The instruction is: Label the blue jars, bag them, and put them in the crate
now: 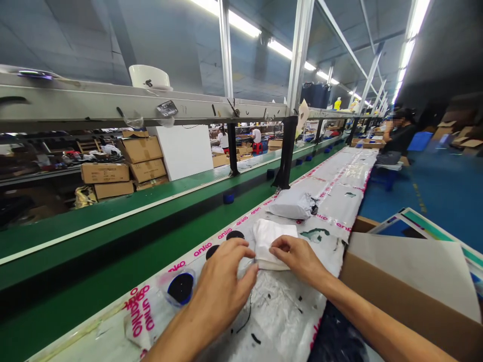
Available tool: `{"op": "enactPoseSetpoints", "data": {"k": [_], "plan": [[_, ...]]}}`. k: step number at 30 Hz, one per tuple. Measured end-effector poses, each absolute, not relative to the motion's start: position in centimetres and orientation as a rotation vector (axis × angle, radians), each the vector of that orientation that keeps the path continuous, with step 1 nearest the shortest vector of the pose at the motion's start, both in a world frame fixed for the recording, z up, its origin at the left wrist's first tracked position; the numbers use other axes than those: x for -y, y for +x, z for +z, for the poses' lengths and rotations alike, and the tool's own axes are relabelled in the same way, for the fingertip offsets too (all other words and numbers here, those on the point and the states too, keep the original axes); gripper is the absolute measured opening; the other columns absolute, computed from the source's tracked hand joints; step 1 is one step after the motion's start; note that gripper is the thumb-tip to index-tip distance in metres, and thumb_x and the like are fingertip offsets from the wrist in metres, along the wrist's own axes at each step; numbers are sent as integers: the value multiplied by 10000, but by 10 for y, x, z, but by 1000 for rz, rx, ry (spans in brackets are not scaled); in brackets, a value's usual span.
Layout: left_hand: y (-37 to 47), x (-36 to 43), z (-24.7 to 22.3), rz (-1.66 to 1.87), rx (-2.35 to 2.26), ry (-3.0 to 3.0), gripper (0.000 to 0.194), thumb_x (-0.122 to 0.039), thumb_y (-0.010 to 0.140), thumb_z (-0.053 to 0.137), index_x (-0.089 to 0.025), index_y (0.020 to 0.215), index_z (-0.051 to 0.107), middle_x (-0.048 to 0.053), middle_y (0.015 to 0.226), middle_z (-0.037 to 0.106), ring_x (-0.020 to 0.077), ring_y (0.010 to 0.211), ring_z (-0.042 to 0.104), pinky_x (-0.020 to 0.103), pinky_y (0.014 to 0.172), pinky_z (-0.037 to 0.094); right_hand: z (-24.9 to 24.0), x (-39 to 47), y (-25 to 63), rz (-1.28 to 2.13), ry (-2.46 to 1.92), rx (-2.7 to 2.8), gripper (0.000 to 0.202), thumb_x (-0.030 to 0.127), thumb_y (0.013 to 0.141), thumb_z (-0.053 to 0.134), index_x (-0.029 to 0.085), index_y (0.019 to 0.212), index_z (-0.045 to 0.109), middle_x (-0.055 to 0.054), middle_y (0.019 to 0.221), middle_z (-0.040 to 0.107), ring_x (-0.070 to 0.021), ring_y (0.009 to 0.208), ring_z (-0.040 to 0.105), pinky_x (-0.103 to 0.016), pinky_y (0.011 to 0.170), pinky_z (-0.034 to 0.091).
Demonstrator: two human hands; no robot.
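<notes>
White folded stack of thin, soft material (271, 232) lies before me on the plastic-covered worktop (279, 306). My right hand (302, 259) bends its fingers on it; if they grip, I cannot tell. Light touch should avoid creases. Left hand (221, 279), open beside it, can steady the edge.

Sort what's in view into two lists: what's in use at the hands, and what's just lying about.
Likely in use:
- white folded stack, with the right hand on it and the left hand open at its edge

Apparently lying about:
- blue-rimmed black disc
- white plastic bag
- cardboard box at right
- white round container on the shelf
</notes>
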State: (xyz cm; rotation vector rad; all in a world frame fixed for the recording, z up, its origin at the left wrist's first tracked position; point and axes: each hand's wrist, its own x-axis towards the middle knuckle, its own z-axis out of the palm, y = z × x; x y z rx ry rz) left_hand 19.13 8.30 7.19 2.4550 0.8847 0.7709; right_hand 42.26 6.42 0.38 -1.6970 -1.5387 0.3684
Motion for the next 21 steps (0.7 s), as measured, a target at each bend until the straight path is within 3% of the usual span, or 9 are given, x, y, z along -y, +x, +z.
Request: {"op": "enactPoseSetpoints", "data": {"k": [3, 7, 14, 19, 21], "plan": [[216, -85, 62, 624, -828, 2574, 265, -267, 888, 605, -226, 1146, 643, 100, 1372, 572, 293, 1252, 542, 475, 1056, 460, 5, -68, 431, 579, -1566, 1422, 229, 392, 796, 661, 169, 781, 712, -10, 707, 691, -169, 640, 598, -266, 579, 420], [244, -85, 50, 405, -788, 2734, 413, -255, 868, 626, -157, 1266, 579, 150, 1432, 511, 334, 1313, 483, 512, 1074, 446, 1, -70, 440, 629, -1510, 1379, 287, 436, 825, 627, 163, 773, 699, 8, 662, 653, -150, 609, 565, -259, 573, 410], [264, -86, 37, 281, -786, 2809, 305, -258, 879, 573, -88, 1122, 645, 204, 1191, 632, 377, 1137, 573, 569, 966, 469, 29, -52, 437, 678, -1320, 1184, 377, 539, 812, 671, 163, 812, 658, 4, 632, 595, -135, 555, 531, -247, 505, 442], [253, -91, 44, 406, -809, 2718, 150, -228, 859, 560, -180, 936, 680, 108, 997, 698, 271, 939, 644, 394, 835, 495, 71, -46, 421, 694, -1067, 969, 369, 524, 758, 759, 174, 791, 646, -8, 665, 611, -126, 554, 544, -238, 491, 471], [242, -93, 56, 548, -962, 2620, 174, -206, 889, 493, -191, 893, 666, 81, 913, 700, 229, 838, 644, 353, 760, 478, 78, -52, 410, 690, -1052, 925, 367, 502, 715, 796, 171, 803, 661, -11, 673, 622, -133, 584, 562, -234, 499, 480]]}}
